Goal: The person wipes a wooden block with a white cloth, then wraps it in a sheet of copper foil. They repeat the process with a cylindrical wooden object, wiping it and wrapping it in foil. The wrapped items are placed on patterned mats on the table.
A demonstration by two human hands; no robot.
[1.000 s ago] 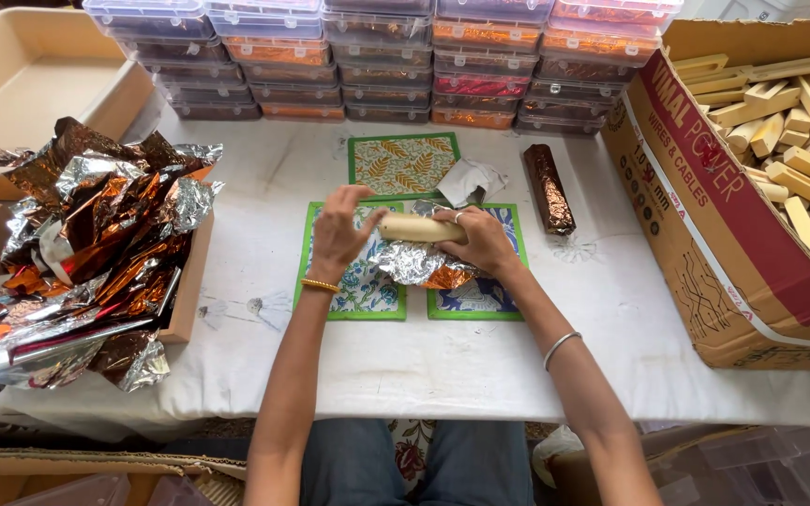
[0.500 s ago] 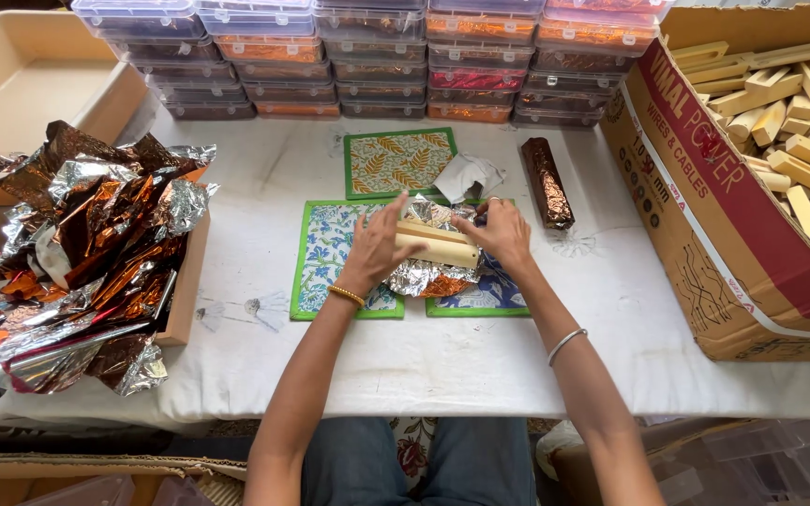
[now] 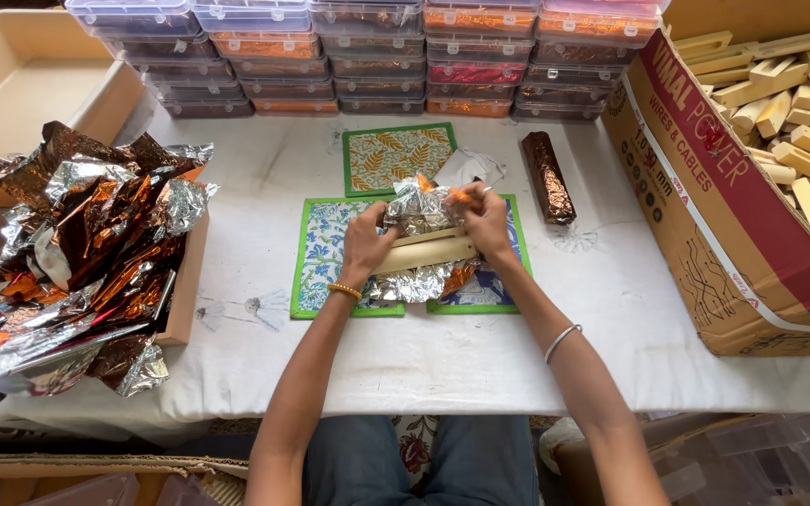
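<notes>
A pale wooden block lies on a crinkled sheet of silver and orange foil over green-edged patterned mats in the middle of the white table. My left hand grips the block's left end together with the foil. My right hand holds the right end and pinches the foil's far edge, lifted over the block. A finished block wrapped in brown foil lies just to the right.
A heap of loose foil sheets fills a tray at left. Stacked clear plastic boxes line the far edge. A large cardboard carton with several bare wooden blocks stands at right. A third patterned mat lies behind.
Both hands have folded the far side of the foil up and over the block; a second ago the foil lay flat beneath it.
</notes>
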